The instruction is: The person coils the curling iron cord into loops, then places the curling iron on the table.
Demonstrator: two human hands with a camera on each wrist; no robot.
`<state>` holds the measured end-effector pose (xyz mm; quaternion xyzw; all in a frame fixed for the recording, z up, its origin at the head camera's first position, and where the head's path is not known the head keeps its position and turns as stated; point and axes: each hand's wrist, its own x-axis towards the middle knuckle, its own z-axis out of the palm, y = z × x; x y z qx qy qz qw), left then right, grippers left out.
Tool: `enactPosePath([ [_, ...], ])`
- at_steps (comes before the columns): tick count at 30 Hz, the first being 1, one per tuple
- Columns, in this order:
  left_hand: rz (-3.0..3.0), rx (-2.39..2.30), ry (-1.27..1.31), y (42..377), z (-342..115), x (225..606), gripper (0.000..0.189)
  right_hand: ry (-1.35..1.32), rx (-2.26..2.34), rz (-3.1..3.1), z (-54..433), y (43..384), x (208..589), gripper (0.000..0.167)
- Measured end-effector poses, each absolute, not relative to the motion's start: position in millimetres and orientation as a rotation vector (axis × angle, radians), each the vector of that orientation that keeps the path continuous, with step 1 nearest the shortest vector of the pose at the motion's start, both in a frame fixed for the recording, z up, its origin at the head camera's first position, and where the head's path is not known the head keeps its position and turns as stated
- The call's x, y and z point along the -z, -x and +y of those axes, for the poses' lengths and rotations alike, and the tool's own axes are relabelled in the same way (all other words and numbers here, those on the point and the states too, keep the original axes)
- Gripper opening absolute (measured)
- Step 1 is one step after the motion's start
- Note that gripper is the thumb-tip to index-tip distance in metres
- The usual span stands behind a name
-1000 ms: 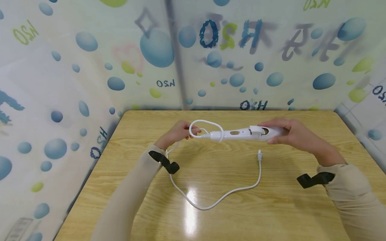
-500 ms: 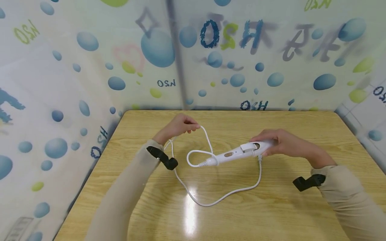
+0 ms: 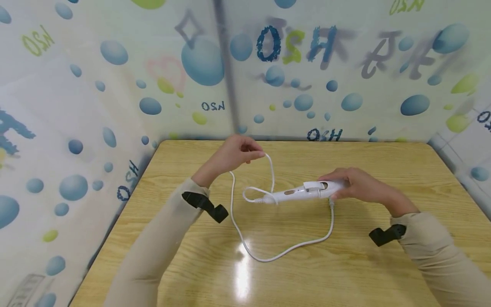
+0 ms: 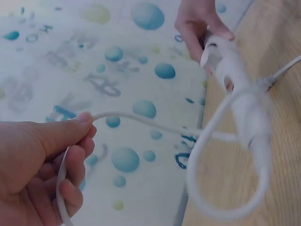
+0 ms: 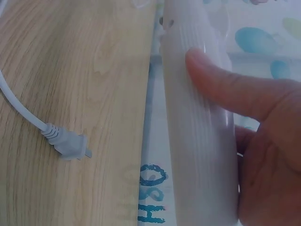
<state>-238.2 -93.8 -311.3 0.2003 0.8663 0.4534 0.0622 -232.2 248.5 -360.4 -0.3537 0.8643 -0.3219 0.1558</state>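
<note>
Closest to us, two beige sleeves (image 3: 147, 256) stretch in, each with a black wrist camera (image 3: 207, 207) strapped on. Ahead of them the white cord (image 3: 264, 260) sweeps in a wide curve over the wooden table (image 3: 192, 264), ending at a two-pronged plug (image 5: 70, 145) lying just on the near side of the right fingers.

Now the white appliance (image 3: 295, 194), up above the table, in the right fingers' grasp! The right hand (image 3: 358, 185) wraps its broad end, thumb along the near side. Farther off, the left hand (image 3: 237, 154) pinches the cord between thumb and forefinger, other fingers loosely curled.

And here's the change: against half a second ago, those left fingers have gone farther back and to the right, the small loop by the appliance has flattened, and the cord beneath the left hand shows a single open line where it had crossed itself.

The appliance's long axis runs side to side, less slanted than then; its cord end points left, away from the right fingers and slightly toward the person, its far end hidden in the right hand.

Behind it all, a wall (image 3: 245, 91) of printed bubbles.
</note>
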Motion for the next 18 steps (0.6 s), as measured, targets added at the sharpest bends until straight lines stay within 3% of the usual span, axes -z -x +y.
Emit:
enactPosePath([
  [18, 2.641, -1.527, -0.713, 198.0, -64.3, 306.6, 0.010, 0.706, 0.861, 2.781, 233.4, 237.2, 362.2, 0.051],
])
